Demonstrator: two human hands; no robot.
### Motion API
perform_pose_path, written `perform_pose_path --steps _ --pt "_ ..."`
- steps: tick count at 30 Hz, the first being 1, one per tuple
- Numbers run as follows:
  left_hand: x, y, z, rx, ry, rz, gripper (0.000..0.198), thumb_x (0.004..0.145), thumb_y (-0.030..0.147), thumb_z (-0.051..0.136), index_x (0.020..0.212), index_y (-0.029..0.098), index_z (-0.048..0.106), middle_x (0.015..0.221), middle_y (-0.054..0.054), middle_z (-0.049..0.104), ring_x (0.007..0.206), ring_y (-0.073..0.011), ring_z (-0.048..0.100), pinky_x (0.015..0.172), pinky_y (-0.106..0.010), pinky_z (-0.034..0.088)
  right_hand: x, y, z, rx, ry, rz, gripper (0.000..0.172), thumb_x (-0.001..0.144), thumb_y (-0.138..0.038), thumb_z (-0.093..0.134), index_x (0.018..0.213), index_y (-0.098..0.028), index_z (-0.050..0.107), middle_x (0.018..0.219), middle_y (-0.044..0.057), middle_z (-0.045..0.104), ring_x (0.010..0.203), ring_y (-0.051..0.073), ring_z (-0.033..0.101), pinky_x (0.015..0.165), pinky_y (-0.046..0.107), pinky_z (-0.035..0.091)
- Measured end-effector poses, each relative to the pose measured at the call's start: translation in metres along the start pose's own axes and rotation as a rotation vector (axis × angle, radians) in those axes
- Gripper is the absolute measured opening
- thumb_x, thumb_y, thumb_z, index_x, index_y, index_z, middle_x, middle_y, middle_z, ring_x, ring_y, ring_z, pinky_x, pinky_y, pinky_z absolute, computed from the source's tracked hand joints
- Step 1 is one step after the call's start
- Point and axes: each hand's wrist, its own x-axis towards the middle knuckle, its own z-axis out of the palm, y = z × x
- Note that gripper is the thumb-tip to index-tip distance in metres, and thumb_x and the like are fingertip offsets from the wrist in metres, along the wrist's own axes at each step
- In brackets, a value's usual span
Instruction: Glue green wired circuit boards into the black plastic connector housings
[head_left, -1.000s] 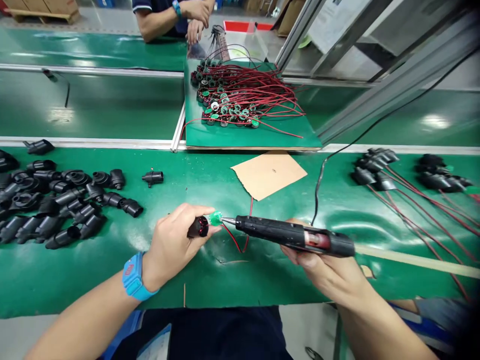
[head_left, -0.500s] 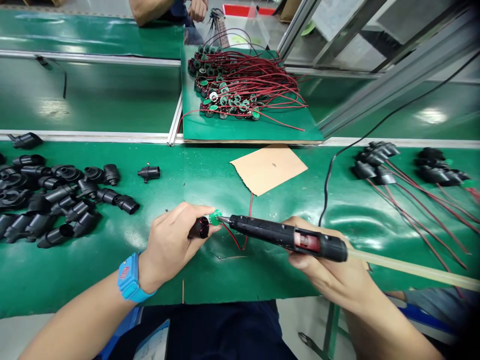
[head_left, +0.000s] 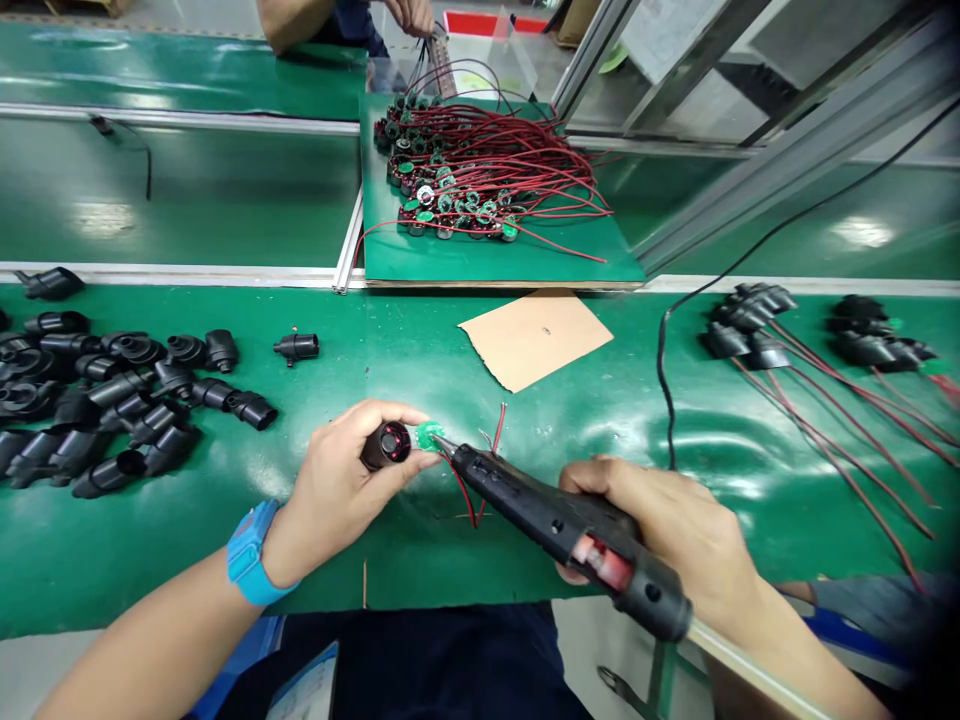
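Note:
My left hand (head_left: 349, 465) is closed on a small green circuit board (head_left: 430, 435), pinched at its edge between thumb and index finger. A dark cylindrical part (head_left: 386, 445) is also within that hand, its round end facing up and right. From the board hang red and black wires (head_left: 466, 490). My right hand (head_left: 667, 525) grips a black hot glue gun (head_left: 540, 510), with a pale glue stick (head_left: 742, 665) coming out of its rear. The gun's metal tip (head_left: 444, 443) is at the board, close to the wires; whether it touches cannot be made out.
Black plastic housings (head_left: 112, 395) lie heaped on the left. A cardboard piece (head_left: 536, 335) is ahead, below a raised board (head_left: 495, 268) with many red-wired parts. Wired black parts (head_left: 750, 320) sit on the right, near a black cable (head_left: 664, 370). Another person's hand (head_left: 411, 15) is across the bench.
My right hand has lowered the glue gun's rear and turned the gun, its tip staying at the board. My left hand has tilted the dark cylinder so its end shows more.

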Motion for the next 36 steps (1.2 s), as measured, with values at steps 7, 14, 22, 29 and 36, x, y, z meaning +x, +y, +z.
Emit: perform_pose_path --steps 7,14,22,29,36 --pt "0.002 -0.001 -0.002 -0.083 -0.057 -0.064 0.023 0.087 0.038 0.078 0.105 0.025 0.071 0.092 0.002 0.074 0.078 -0.0136 0.068 0.071 -0.024 0.052 -0.005 0.008 -0.003 -0.073 0.033 -0.182 0.039 0.107 -0.053 0.038 0.103 -0.018 0.056 0.067 0.002 0.058 0.054 0.017 0.056 0.052 0.032 0.040" --pt "0.002 -0.001 -0.001 -0.086 -0.053 -0.033 0.022 0.086 0.036 0.080 0.104 0.025 0.071 0.092 0.001 0.075 0.077 -0.0144 0.068 0.068 -0.025 0.053 -0.010 0.013 -0.006 -0.106 -0.017 -0.242 0.044 0.105 -0.058 0.038 0.112 -0.018 0.055 0.070 0.003 0.058 0.057 0.018 0.054 0.054 0.032 0.040" --pt "0.001 0.007 -0.007 -0.139 0.015 0.006 0.021 0.086 0.035 0.081 0.102 0.026 0.073 0.076 0.003 0.068 0.062 -0.0102 0.060 0.059 -0.021 0.050 -0.004 0.070 -0.002 -0.381 0.074 -0.037 0.034 0.103 -0.048 0.051 0.104 -0.018 0.066 0.084 0.008 0.073 0.069 0.022 0.069 0.059 0.032 0.045" --pt "0.002 0.003 -0.015 -0.265 -0.035 0.006 0.019 0.087 0.034 0.078 0.102 0.026 0.071 0.068 0.005 0.063 0.051 -0.0083 0.055 0.046 -0.017 0.044 0.004 0.157 0.006 -0.391 -0.039 0.247 0.040 0.103 -0.040 0.047 0.131 -0.015 0.061 0.119 0.018 0.072 0.107 0.032 0.070 0.087 0.041 0.054" --pt "-0.002 0.005 -0.009 -0.174 0.068 0.090 0.019 0.086 0.031 0.079 0.102 0.025 0.069 0.069 0.005 0.063 0.056 -0.0094 0.058 0.053 -0.019 0.049 0.013 0.159 -0.001 -0.408 -0.032 0.295 0.054 0.099 -0.042 0.050 0.143 -0.011 0.055 0.132 0.026 0.062 0.119 0.042 0.059 0.097 0.060 0.047"
